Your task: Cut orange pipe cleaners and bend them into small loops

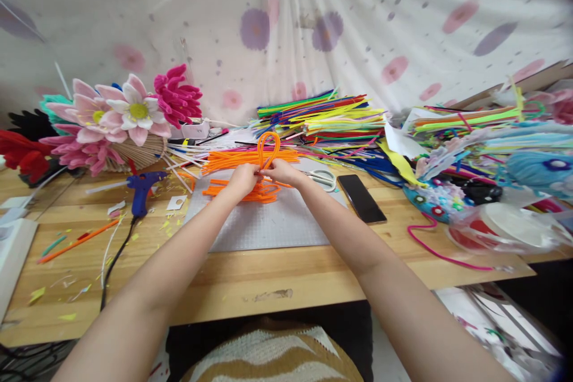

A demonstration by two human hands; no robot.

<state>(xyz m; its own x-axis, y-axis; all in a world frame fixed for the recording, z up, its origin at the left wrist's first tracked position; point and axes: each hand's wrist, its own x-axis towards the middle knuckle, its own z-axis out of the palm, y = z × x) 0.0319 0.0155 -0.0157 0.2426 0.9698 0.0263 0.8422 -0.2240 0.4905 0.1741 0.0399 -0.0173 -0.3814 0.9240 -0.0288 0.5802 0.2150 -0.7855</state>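
Note:
My left hand (pixel 246 180) and my right hand (pixel 285 172) meet over the grey cutting mat (pixel 268 230). Both pinch the base of an orange pipe cleaner (pixel 269 138) that is bent into upright loops. Fingertips of the two hands nearly touch, so the exact grip is partly hidden. Under and beside my left hand lies a small group of orange pipe cleaners (pixel 264 196), some with looped ends. Behind the hands a larger bundle of straight orange pipe cleaners (pixel 224 160) rests across the mat's far edge.
White-handled scissors (pixel 324 179) and a black phone (pixel 362 199) lie right of the mat. A blue glue gun (pixel 142 191) with its cord is at left, near fuzzy flowers (pixel 134 108). Multicoloured pipe cleaners (pixel 322 116) are piled behind. A plastic-wrapped roll (pixel 510 227) sits at right.

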